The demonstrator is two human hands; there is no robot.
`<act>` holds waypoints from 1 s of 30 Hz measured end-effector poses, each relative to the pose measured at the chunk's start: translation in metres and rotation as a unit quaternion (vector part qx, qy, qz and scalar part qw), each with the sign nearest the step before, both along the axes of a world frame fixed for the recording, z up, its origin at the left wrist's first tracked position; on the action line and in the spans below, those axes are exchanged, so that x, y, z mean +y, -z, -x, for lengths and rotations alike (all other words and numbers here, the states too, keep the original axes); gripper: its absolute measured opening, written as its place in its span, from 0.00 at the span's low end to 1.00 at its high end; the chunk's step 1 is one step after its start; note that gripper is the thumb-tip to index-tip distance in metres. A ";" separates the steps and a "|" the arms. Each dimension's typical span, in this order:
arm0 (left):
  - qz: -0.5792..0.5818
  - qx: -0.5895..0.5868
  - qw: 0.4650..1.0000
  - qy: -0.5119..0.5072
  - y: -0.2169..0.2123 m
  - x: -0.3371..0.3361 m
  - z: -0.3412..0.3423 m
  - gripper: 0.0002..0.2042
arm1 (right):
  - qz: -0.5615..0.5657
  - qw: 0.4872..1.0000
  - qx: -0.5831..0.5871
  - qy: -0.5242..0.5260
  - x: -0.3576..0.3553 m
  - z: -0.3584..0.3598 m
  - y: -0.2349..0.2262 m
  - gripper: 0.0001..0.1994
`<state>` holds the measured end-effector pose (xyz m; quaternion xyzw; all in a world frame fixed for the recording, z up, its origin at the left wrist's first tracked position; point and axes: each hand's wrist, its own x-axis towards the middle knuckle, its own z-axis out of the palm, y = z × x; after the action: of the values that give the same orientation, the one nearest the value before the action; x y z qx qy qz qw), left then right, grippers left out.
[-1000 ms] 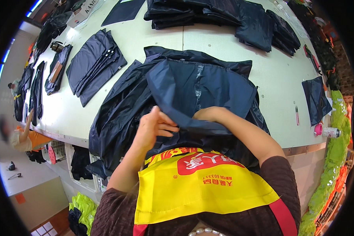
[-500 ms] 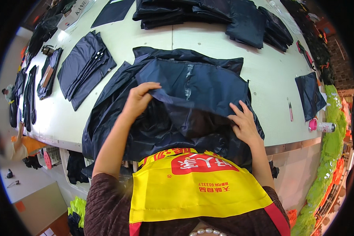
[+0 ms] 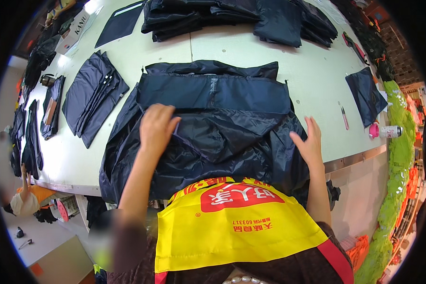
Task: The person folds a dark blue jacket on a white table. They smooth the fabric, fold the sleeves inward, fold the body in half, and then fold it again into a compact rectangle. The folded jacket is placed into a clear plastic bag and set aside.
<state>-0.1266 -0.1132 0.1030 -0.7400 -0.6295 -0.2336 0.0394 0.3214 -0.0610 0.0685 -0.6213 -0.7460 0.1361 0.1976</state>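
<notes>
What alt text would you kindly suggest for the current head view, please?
A person's left hand, fingers curled, is over the left part of a glossy dark cloth on a pale table; the open right hand is at its right edge. Folded dark pieces lie beyond, and the person wears a yellow apron.

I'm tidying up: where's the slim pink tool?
In the head view, the pink tool lies on the table at the right, between the right hand and the folded dark cloth.
</notes>
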 end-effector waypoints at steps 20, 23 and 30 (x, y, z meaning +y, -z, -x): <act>0.104 -0.084 0.988 0.077 0.103 -0.029 -0.095 0.22 | 0.284 0.872 0.346 0.199 0.018 -0.049 0.027 0.15; 0.065 -0.103 0.992 0.040 0.107 -0.029 -0.132 0.23 | 0.239 0.893 0.351 0.151 0.060 -0.049 -0.006 0.14; 0.075 -0.104 0.991 0.050 0.087 -0.026 -0.124 0.20 | 0.194 0.965 -0.147 0.102 0.065 -0.036 -0.019 0.43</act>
<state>-0.0030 -0.1396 0.0157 -0.7428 -0.6085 -0.2632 -0.0933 0.3573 0.0045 0.0872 -0.7338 -0.6587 0.1643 -0.0252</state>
